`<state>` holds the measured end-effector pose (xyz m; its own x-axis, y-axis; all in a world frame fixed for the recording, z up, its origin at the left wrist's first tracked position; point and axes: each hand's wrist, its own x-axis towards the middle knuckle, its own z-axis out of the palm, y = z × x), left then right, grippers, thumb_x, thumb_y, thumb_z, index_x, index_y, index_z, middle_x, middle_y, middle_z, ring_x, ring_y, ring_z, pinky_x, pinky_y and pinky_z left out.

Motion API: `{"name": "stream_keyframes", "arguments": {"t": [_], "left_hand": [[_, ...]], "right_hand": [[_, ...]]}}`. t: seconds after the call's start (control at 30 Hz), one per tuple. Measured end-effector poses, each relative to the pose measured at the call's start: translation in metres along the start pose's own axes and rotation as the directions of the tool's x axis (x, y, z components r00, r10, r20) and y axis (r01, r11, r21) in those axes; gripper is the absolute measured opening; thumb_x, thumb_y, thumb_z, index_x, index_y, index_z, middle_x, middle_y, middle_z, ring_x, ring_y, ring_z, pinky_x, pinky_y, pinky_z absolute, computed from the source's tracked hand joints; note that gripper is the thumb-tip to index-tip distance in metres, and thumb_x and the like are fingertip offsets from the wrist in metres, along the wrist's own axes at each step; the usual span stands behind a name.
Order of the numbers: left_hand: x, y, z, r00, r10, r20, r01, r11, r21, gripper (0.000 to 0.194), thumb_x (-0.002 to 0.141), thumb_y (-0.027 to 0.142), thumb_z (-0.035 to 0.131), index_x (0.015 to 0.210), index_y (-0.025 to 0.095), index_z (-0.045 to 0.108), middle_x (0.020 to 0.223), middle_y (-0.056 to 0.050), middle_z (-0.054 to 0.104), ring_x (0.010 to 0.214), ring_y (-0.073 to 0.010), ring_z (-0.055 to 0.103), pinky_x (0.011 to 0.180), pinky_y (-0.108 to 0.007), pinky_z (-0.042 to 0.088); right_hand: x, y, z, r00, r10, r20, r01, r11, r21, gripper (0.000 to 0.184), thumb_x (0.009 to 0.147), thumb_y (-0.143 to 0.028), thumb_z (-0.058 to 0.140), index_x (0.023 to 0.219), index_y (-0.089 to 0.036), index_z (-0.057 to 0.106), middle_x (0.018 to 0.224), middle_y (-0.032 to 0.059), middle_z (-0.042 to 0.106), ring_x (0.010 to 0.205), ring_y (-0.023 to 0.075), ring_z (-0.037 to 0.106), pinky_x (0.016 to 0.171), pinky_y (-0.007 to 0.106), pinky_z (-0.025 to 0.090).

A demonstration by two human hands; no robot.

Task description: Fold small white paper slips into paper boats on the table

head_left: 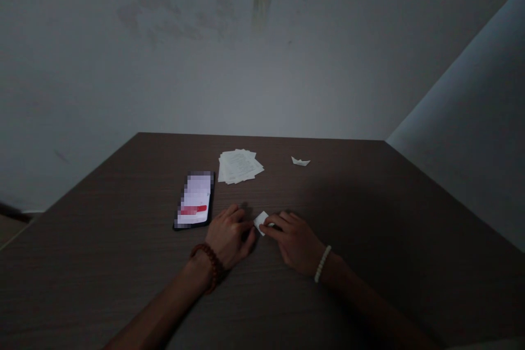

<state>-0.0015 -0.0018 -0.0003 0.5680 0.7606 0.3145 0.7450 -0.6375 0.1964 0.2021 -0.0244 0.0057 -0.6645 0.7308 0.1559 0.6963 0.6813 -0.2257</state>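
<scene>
A small white folded piece of paper [261, 221] lies on the dark wooden table between my hands, one corner pointing away from me. My left hand [229, 235], with a brown bead bracelet at the wrist, has its fingers bent, and its index finger and thumb hold the paper's left corner. From the other side, my right hand [296, 240] grips the paper, thumb and fingertips pressed on its right part. A pale bead bracelet circles that wrist. The fingers cover the right part of the paper.
A phone [194, 199] with a lit, partly blurred screen lies left of my hands. Beyond them is a loose stack of printed paper sheets [240, 166]. A small folded paper boat [301, 162] sits farther right. The table [361, 295] meets a grey wall at its far edge.
</scene>
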Motion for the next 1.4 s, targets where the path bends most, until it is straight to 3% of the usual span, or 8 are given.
{"name": "stream_keyframes", "arguments": {"t": [0.17,0.57,0.8,1.0,1.23,1.4], "left_hand": [[0.0007,0.0003,-0.0002,1.000,-0.019,0.013,0.019,1.000,-0.005,0.027,0.085,0.026,0.048,0.073,0.019,0.071,0.071,-0.007,0.054,0.079,-0.0226,0.048,0.066,-0.034,0.041],[0.0013,0.0009,-0.0059,0.996,-0.041,0.078,0.041,0.999,0.000,0.022,0.078,0.023,0.052,0.084,0.019,0.073,0.075,-0.008,0.056,0.083,-0.0253,0.048,0.069,-0.037,0.044],[0.0007,0.0034,-0.0075,0.993,-0.057,0.101,0.052,0.998,0.044,0.020,0.078,0.021,0.052,0.080,0.019,0.072,0.077,-0.009,0.057,0.085,-0.0257,0.048,0.070,-0.038,0.044],[-0.0004,0.0011,-0.0075,0.994,-0.044,0.103,0.041,0.998,0.039,0.021,0.078,0.021,0.051,0.081,0.019,0.072,0.077,-0.009,0.056,0.086,-0.0260,0.048,0.070,-0.038,0.044],[-0.0009,-0.0030,-0.0037,0.996,-0.021,0.092,0.020,1.000,0.007,0.023,0.079,0.019,0.050,0.085,0.019,0.072,0.078,-0.009,0.056,0.085,-0.0253,0.048,0.069,-0.037,0.044],[-0.0001,-0.0006,-0.0057,0.995,-0.019,0.102,0.018,1.000,0.006,0.023,0.080,0.020,0.050,0.084,0.019,0.072,0.077,-0.008,0.056,0.084,-0.0250,0.048,0.069,-0.037,0.044]], "right_hand": [[0.0009,-0.0025,-0.0031,0.999,0.017,0.046,-0.015,0.999,-0.028,0.047,0.083,-0.011,0.050,0.129,-0.023,0.048,0.115,0.0071,0.054,0.098,0.0223,0.042,0.083,0.037,0.034],[0.0040,-0.0063,-0.0004,1.000,0.022,0.007,-0.021,0.995,-0.101,0.046,0.084,-0.014,0.051,0.129,-0.022,0.047,0.108,0.0081,0.053,0.094,0.0235,0.041,0.078,0.038,0.034],[-0.0012,-0.0041,-0.0036,1.000,0.008,-0.002,-0.008,0.999,-0.048,0.034,0.087,-0.015,0.049,0.119,-0.025,0.056,0.113,0.0073,0.055,0.097,0.0225,0.043,0.079,0.037,0.033],[-0.0046,0.0028,0.0012,1.000,-0.012,-0.025,0.013,0.998,0.058,0.035,0.079,-0.011,0.055,0.110,-0.026,0.062,0.117,0.0048,0.055,0.101,0.0222,0.043,0.083,0.037,0.033],[-0.0022,-0.0003,0.0021,0.998,0.050,-0.025,-0.047,0.993,0.112,0.050,0.076,-0.009,0.053,0.125,-0.020,0.051,0.112,0.0062,0.055,0.101,0.0218,0.042,0.087,0.037,0.034],[-0.0011,-0.0030,0.0008,0.997,0.079,-0.013,-0.078,0.994,0.071,0.046,0.078,-0.009,0.052,0.122,-0.020,0.053,0.111,0.0068,0.053,0.100,0.0215,0.042,0.086,0.037,0.033]]}}
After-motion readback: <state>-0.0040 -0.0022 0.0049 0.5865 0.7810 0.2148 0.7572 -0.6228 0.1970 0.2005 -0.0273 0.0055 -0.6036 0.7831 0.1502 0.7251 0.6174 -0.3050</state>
